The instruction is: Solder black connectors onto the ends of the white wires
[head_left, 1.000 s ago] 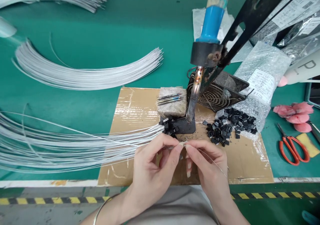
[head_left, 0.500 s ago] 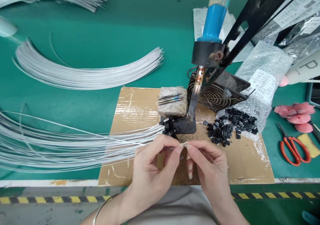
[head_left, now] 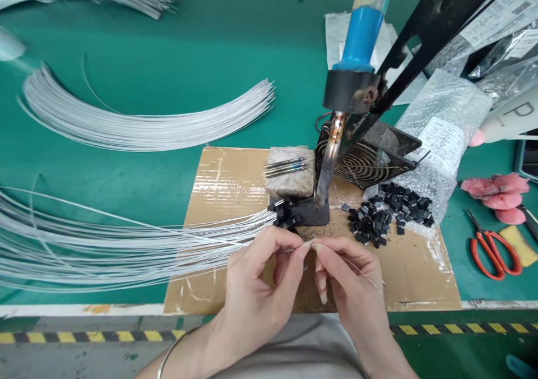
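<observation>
My left hand [head_left: 263, 283] is closed in a pinch on a white wire, its thumb and forefinger tips at the front of the iron. Almost tip to tip with it, my right hand [head_left: 355, 275] pinches a thin wire [head_left: 363, 273] that trails back over the palm. What sits between the fingertips is too small to make out. Beside my left hand lies a fan of white wires [head_left: 168, 250], their ends at a cluster of black connectors [head_left: 286, 213]. Over the hands stands a blue-handled soldering iron [head_left: 330, 157], tip down on a black base [head_left: 313, 212].
Loose black connectors [head_left: 374, 222] are heaped on the cardboard [head_left: 414, 275]. Behind the iron sits a black fan [head_left: 365, 157]; a worn pad [head_left: 279, 185] holds several metal tips. Red-handled scissors [head_left: 496, 253] lie right. Another white wire bundle [head_left: 147, 131] curves across the green mat.
Both hands stay nearly in place at the same pinch. My right hand's lower fingers have shifted very slightly; the view has moved a touch.
</observation>
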The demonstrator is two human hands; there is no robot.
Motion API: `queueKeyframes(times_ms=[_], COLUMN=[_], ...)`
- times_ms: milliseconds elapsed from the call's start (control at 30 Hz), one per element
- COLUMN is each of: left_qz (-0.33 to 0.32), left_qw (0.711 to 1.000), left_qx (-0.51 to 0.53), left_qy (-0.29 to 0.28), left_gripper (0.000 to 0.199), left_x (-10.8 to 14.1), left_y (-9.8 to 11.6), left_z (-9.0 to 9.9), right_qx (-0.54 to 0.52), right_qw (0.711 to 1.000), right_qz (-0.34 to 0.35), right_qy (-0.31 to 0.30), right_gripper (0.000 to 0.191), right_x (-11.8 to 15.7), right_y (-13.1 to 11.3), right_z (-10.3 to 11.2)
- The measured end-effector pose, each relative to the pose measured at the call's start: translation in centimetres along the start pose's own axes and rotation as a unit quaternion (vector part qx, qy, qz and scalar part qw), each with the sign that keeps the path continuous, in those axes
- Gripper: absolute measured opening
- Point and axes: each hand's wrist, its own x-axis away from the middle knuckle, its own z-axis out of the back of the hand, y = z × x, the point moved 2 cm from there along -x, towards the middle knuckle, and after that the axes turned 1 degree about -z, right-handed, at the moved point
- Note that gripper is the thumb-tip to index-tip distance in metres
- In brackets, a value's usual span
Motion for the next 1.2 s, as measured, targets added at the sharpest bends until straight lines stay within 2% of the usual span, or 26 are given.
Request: queueKeyframes(times_ms=[233,767,1033,1200], left_qz=[-0.019,0.0,0.02,-0.006], left_qw=[0.999,0.998,0.998,0.999], left_qx=[-0.026,-0.001,0.011,-0.023], left_qy=[-0.015,-0.063,-0.059,-0.03], left_gripper=[0.019,0.019,0.017,0.018], left_x=[-0.2,-0.3,-0.1,0.0], left_y=[0.3,0.2,-0.2,0.1], left_z=[0.3,0.6,0.5,0.2], right_qx=[0.012,0.004,0.008,0.002], right_qw=[0.999,0.992,0.992,0.995], right_qz=[-0.03,-0.123,-0.117,-0.094], right_qy=[-0.014,-0.033,-0.037,-0.021], right_gripper=[0.016,0.024,0.026,0.028], right_x=[0.0,-0.2,-0.5,-0.4], right_y=[-0.5,-1.2,-0.6,-0.4], right_z=[0.4,0.9,1.3,1.0])
